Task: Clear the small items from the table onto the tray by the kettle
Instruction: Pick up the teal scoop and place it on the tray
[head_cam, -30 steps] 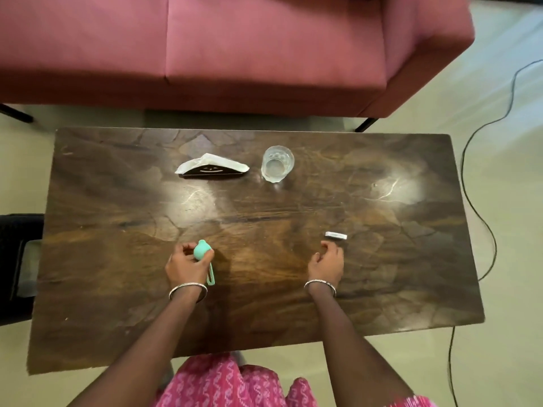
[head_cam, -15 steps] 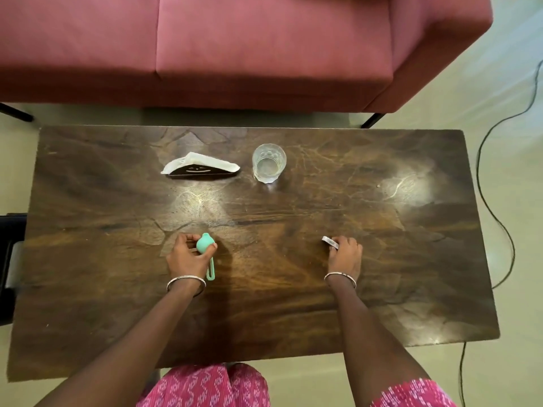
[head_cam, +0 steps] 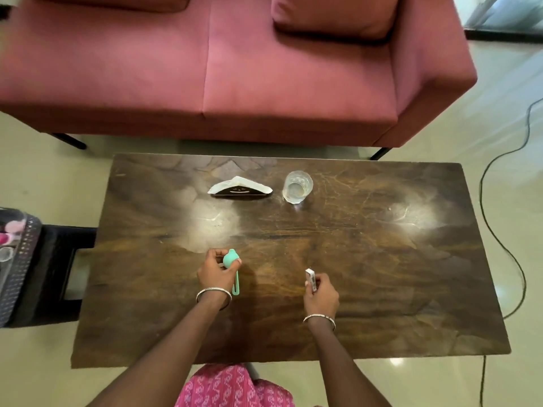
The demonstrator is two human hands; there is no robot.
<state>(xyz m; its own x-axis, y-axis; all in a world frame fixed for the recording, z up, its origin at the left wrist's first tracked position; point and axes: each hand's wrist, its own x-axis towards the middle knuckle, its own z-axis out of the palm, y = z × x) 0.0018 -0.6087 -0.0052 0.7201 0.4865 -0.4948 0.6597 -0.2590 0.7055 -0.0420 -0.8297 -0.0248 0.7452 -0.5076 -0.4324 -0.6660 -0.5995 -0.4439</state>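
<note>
Two hands, left (head_cam: 216,271) grasping one teal item (head_cam: 231,259), right (head_cam: 321,295) one white stick (head_cam: 311,278)

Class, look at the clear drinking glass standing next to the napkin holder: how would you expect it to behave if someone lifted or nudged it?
The glass looks rigid and breakable, so a knock could probably chip it. Its smooth wall may be slippery. It seems to hold some clear liquid, so tilting it would likely spill onto the table.

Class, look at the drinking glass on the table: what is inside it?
The glass is clear and stands upright on the table. Nothing solid shows inside. Whether it holds a little water cannot be told, since the view is from above.
</note>
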